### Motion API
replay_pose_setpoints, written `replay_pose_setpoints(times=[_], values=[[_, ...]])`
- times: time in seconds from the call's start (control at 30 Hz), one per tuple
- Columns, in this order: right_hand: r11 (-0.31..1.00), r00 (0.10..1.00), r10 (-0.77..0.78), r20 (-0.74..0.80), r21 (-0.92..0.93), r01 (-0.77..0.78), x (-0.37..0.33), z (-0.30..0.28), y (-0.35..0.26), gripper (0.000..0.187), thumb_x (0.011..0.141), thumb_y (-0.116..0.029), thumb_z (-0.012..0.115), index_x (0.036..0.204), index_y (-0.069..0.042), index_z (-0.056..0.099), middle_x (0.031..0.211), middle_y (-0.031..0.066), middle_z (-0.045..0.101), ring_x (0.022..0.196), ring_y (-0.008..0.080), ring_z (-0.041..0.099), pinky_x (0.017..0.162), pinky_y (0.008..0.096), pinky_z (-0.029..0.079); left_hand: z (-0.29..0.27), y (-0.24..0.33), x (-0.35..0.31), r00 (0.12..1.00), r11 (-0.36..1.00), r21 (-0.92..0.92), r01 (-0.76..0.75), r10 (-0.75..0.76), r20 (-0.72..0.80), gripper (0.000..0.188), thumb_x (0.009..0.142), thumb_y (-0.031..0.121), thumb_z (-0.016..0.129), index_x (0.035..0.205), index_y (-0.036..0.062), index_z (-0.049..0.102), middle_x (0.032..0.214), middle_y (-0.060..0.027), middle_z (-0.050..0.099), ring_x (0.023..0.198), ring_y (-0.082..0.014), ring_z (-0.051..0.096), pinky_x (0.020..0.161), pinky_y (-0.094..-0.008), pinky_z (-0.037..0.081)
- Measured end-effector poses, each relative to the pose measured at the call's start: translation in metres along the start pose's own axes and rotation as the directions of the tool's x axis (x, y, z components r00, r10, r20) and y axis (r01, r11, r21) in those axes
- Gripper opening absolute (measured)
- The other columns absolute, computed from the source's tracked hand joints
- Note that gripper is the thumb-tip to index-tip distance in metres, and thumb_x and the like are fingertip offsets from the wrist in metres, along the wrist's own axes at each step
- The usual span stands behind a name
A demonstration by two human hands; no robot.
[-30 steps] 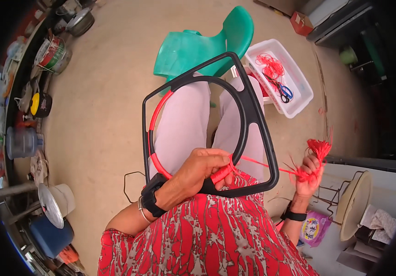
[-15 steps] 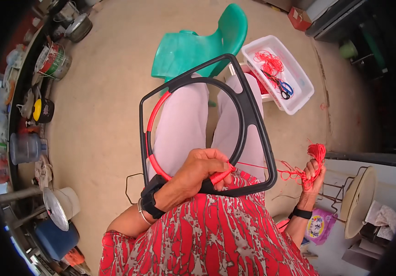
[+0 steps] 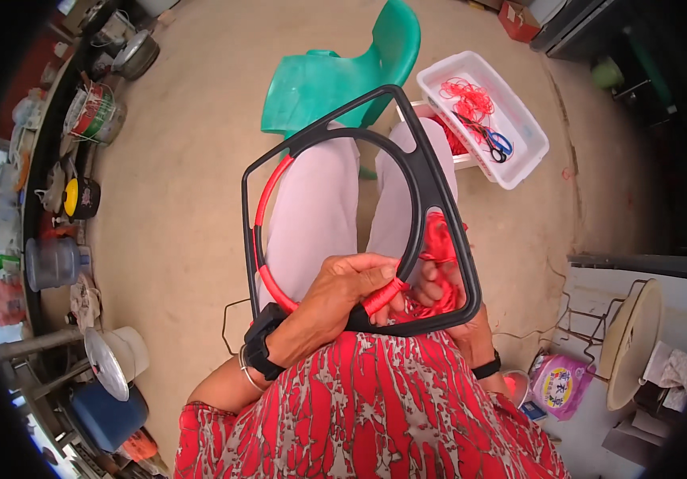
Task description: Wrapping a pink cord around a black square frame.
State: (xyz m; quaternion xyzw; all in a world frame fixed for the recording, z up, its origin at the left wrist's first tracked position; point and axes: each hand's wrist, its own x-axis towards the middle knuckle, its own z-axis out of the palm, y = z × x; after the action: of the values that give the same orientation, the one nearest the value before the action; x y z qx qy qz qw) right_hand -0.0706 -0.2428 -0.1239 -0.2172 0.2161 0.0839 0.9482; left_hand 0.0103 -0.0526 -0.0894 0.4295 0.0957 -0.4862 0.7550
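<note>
A person's left hand [image 3: 342, 287] was closed in a pinch, thumb on top, around a red wrap [image 3: 382, 298] on the near side of a black ring [image 3: 418, 209]. Just to its right, the right hand [image 3: 453, 278] had its fingers curled around a loose bunch of red cord [image 3: 437, 231], seen through the near right gap of the black frame [image 3: 439, 188] that surrounded the ring. The frame lay tilted over the person's lap, above pale trousers [image 3: 311, 215] and against a red patterned top [image 3: 351, 399]. Red covering also showed along the ring's left side.

On the floor beyond the knees stood a green chair [image 3: 319, 88]. To its right, a white tray [image 3: 528, 169] held a red tangle [image 3: 469, 100] and scissors [image 3: 499, 148]. Along the far left were a yellow-topped pot [image 3: 80, 198] and, nearer, a clear bluish jug [image 3: 44, 263], a white bucket [image 3: 132, 351] and a blue bin [image 3: 108, 411]. At near right lay a purple bag [image 3: 555, 387], beside a round beige board [image 3: 631, 347].
</note>
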Motion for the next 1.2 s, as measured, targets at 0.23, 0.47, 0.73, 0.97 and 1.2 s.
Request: replay_pose_setpoints(times=[0.23, 0.47, 0.73, 0.97, 1.2], values=[[0.939, 0.999, -0.027, 0.034, -0.341, 0.037, -0.005, 0.021, 0.003, 0.02, 0.086, -0.016, 0.061, 0.097, 0.0, 0.056, 0.075, 0.0053, 0.057, 0.071, 0.0136, 0.056, 0.068, 0.0268, 0.046, 0.008, 0.002, 0.0, 1.0, 1.0, -0.026, -0.006, 0.005, -0.024, 0.022, 0.091, 0.007, 0.055, 0.108, -0.0064, 0.06, 0.079, -0.0139, 0.067, 0.053, -0.0157, 0.061, 0.045, -0.0238, 0.046], [0.937, 0.997, -0.059, -0.048, -0.347, 0.039, -0.008, 0.03, 0.005, 0.024, 0.084, -0.014, 0.063, 0.101, -0.001, 0.055, 0.079, 0.0053, 0.058, 0.077, 0.014, 0.059, 0.074, 0.0283, 0.048, 0.006, 0.0, 0.003, 0.999, 0.999, -0.005, 0.032, -0.032, -0.017, 0.021, 0.091, 0.009, 0.057, 0.108, -0.0029, 0.06, 0.08, -0.0148, 0.067, 0.053, -0.0193, 0.063, 0.045, -0.0249, 0.049], [0.921, 0.978, -0.21, -0.001, -0.337, 0.198, -0.005, 0.02, 0.014, 0.016, 0.089, -0.013, 0.057, 0.099, -0.001, 0.053, 0.082, 0.0048, 0.053, 0.066, 0.0125, 0.053, 0.063, 0.0273, 0.045, 0.003, 0.0, 0.007, 0.999, 0.997, -0.064, 0.037, -0.037, 0.006, 0.012, 0.087, 0.005, 0.056, 0.097, -0.0023, 0.058, 0.078, -0.0169, 0.067, 0.052, -0.0214, 0.062, 0.045, -0.0285, 0.049], [0.931, 0.99, -0.044, -0.136, -0.366, -0.009, -0.033, -0.028, -0.039, 0.008, 0.089, -0.011, 0.054, 0.086, -0.008, 0.047, 0.056, -0.0042, 0.032, 0.04, 0.0065, 0.029, 0.037, 0.0216, 0.026, 0.004, 0.008, 0.008, 0.993, 0.991, -0.071, 0.115, -0.115, 0.002, 0.011, 0.084, 0.004, 0.053, 0.093, -0.0018, 0.056, 0.074, -0.0195, 0.065, 0.049, -0.0239, 0.06, 0.043, -0.0303, 0.047], [0.927, 0.945, -0.124, -0.301, -0.374, 0.003, -0.077, -0.124, -0.071, 0.007, 0.091, -0.01, 0.05, 0.091, -0.011, 0.043, 0.055, -0.0054, 0.031, 0.039, 0.0051, 0.028, 0.035, 0.0207, 0.025, 0.009, 0.012, 0.007, 0.999, 0.995, -0.09, 0.033, -0.031, 0.024, 0.018, 0.084, 0.007, 0.05, 0.101, -0.0012, 0.052, 0.069, -0.0177, 0.062, 0.044, -0.0216, 0.055, 0.042, -0.0299, 0.043]])
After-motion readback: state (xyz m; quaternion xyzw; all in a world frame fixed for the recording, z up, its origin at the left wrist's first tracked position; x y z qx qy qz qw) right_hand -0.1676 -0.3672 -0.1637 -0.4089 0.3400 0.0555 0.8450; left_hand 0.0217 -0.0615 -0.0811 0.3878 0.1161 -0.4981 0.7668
